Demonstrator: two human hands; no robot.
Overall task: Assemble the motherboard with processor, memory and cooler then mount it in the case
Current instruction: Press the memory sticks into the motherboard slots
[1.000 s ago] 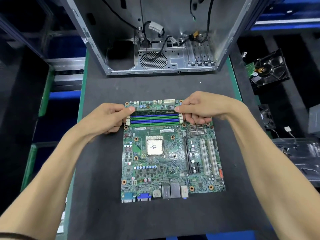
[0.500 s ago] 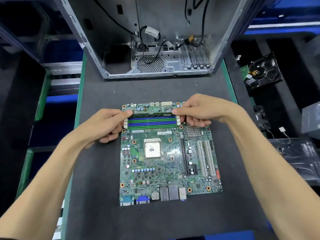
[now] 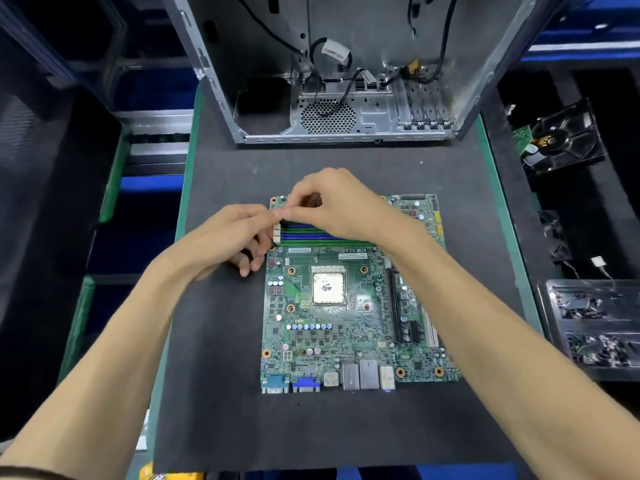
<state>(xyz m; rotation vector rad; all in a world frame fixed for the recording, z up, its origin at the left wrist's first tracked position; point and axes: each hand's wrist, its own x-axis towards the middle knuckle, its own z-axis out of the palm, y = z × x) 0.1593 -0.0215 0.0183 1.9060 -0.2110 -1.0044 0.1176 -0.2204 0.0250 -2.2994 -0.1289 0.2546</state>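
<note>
A green motherboard [image 3: 329, 341] lies flat on the dark mat, its port row toward me. A silver processor [image 3: 328, 288] sits in the socket at its centre. Blue and green memory slots [image 3: 304, 233] run along the far part of the board. My left hand [image 3: 235, 233] and my right hand [image 3: 332, 206] meet at the left end of the slots, fingertips pinched at the white latch [image 3: 277, 233]. The right hand covers most of the slots, so the memory stick there is hidden. The open metal case [image 3: 346, 109] stands behind the board.
The mat [image 3: 214, 393] has a green edge. A black cooler fan [image 3: 564, 140] lies at the right rear. A black tray of small parts [image 3: 595, 327] sits at the right. Loose cables [image 3: 332, 53] hang inside the case.
My right hand has crossed from the right end of the memory slots to the left end, beside my left hand. The board appears lower and further right in view.
</note>
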